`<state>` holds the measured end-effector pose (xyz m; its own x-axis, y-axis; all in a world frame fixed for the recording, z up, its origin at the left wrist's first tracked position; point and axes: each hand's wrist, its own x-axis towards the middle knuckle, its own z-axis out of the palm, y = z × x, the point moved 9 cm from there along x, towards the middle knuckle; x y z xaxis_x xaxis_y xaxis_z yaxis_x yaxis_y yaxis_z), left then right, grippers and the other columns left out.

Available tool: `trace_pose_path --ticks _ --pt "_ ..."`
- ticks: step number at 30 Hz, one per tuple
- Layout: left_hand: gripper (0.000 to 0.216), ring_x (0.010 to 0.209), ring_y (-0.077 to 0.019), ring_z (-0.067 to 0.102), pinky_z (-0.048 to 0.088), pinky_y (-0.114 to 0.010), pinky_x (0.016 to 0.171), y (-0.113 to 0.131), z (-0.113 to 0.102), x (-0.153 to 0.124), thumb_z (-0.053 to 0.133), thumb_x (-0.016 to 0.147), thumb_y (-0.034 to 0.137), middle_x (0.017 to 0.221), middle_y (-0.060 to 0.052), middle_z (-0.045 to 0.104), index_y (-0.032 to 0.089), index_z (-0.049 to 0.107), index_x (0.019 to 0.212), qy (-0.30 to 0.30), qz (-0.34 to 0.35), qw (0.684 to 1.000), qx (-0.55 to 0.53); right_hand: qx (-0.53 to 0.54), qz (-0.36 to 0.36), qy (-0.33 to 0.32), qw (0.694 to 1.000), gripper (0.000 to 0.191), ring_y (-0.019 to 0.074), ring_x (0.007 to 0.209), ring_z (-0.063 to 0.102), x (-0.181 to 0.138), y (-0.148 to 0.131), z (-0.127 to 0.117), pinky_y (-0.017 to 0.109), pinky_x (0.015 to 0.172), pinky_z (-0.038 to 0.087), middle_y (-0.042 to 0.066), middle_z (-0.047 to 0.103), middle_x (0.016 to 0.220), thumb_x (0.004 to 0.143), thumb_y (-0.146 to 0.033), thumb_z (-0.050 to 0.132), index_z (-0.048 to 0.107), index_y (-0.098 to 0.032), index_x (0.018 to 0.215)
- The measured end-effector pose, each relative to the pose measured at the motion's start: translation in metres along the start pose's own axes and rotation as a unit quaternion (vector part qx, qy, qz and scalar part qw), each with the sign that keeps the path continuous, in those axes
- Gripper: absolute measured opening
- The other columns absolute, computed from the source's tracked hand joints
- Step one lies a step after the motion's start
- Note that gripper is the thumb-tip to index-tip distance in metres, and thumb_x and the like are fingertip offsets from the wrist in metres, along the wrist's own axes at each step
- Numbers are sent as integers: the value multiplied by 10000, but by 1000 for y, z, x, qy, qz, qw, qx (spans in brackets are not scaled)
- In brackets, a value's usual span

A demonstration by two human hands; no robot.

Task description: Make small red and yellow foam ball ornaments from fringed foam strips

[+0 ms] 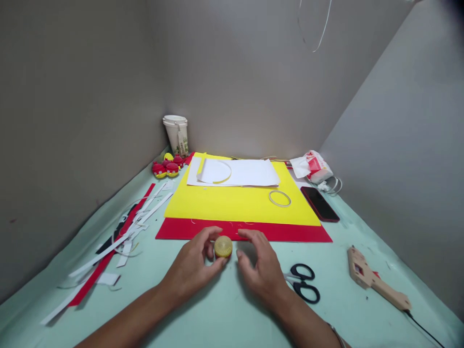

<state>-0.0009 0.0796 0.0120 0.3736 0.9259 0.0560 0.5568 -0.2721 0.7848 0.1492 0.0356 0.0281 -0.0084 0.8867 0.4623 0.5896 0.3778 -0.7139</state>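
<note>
Near the table's middle, a small round yellow disc (223, 246) shows fine rings on top and a reddish lower edge; it looks like a tightly coiled paper roll. My left hand (194, 263) curls around its left side, thumb at the near edge and fingertips at the far edge. Just to the right, my right hand (261, 265) is curved with thumb and fingers apart, holding nothing and not touching the disc. Black-handled scissors (303, 283) lie beside my right wrist, their blades partly hidden by it.
Red (242, 232) and yellow sheets (232, 205) lie ahead, bearing white paper (250, 173) and a ring (280, 198). Paper strips (108, 251) litter the left. A cup (176, 135) stands behind red-and-yellow pieces (168, 167). Rightward are a phone (319, 204) and corded glue gun (377, 280).
</note>
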Motion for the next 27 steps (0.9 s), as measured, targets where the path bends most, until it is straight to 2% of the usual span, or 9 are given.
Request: trace_pose_path --ticks 3,6,11,18,27 --pt "482 667 -171 582 460 -278 609 -1 -5 0 650 746 317 775 2 599 189 498 1185 25 -6 1000 -8 5 30 21 999 290 226 972 598 2 7 -5 364 855 489 91 644 1040 860 -154 509 559 -182 1144" --pt "483 700 -182 592 469 -289 630 -2 1 -1 633 760 313 791 -9 602 184 495 1204 7 7 1000 11 27 17 -31 999 297 208 956 605 2 2 4 334 840 498 80 644 1046 867 -177 542 563 -192 1163" --pt "455 744 -188 596 479 -303 669 -1 10 -2 609 756 250 841 -27 623 193 509 1196 -19 31 999 38 27 -12 -110 993 406 224 1021 589 -4 -7 22 367 907 481 80 635 1121 830 -150 602 548 -218 1226" --pt "459 755 -191 600 486 -303 658 3 8 -5 608 748 236 878 -43 638 187 509 1194 -14 34 998 47 32 -13 -111 993 440 227 1048 593 -6 -7 24 376 928 489 85 633 1151 839 -130 577 522 -228 1264" --pt "511 765 -196 601 483 -305 665 1 8 -4 608 747 226 901 -57 642 170 482 1239 -8 22 999 38 16 -40 -114 992 586 230 1131 569 -10 -6 26 402 993 471 103 600 1258 804 -70 541 435 -215 1362"
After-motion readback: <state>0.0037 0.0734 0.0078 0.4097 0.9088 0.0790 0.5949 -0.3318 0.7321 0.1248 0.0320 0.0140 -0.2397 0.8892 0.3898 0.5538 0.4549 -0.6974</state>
